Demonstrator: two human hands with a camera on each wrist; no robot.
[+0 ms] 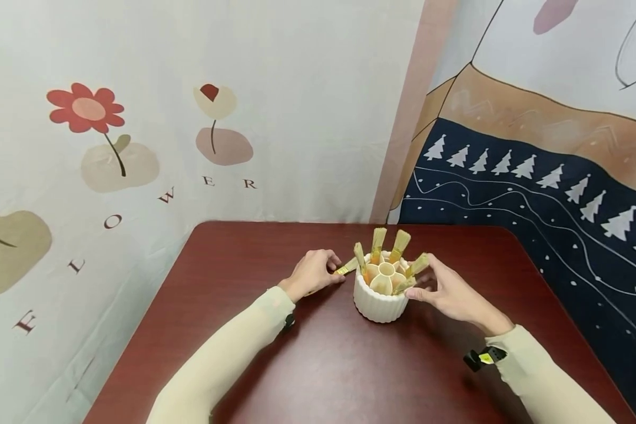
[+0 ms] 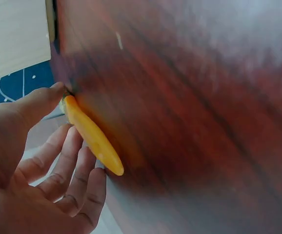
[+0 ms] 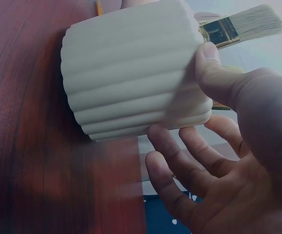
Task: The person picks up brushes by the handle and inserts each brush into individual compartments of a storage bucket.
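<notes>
A white ribbed brush holder [image 1: 378, 306] with petal-shaped compartments stands on the table, several flat paintbrushes [image 1: 378, 241] upright in it with bristles up. To its left, my left hand [image 1: 314, 271] pinches another paintbrush [image 1: 348, 267] low over the table. Its bristles point at the holder's side, and its yellow handle [image 2: 96, 139] runs back below the fingers in the left wrist view. My right hand [image 1: 447, 288] holds the holder's right side, thumb [image 3: 209, 56] at the rim and fingers along the ribbed wall. One brush [image 3: 255, 24] sticks out past that thumb.
The dark red-brown table [image 1: 318, 377] has its back edge against a pale curtain [image 1: 307, 118] printed with flowers. On the right hangs a dark blue cloth [image 1: 509, 188] with white trees.
</notes>
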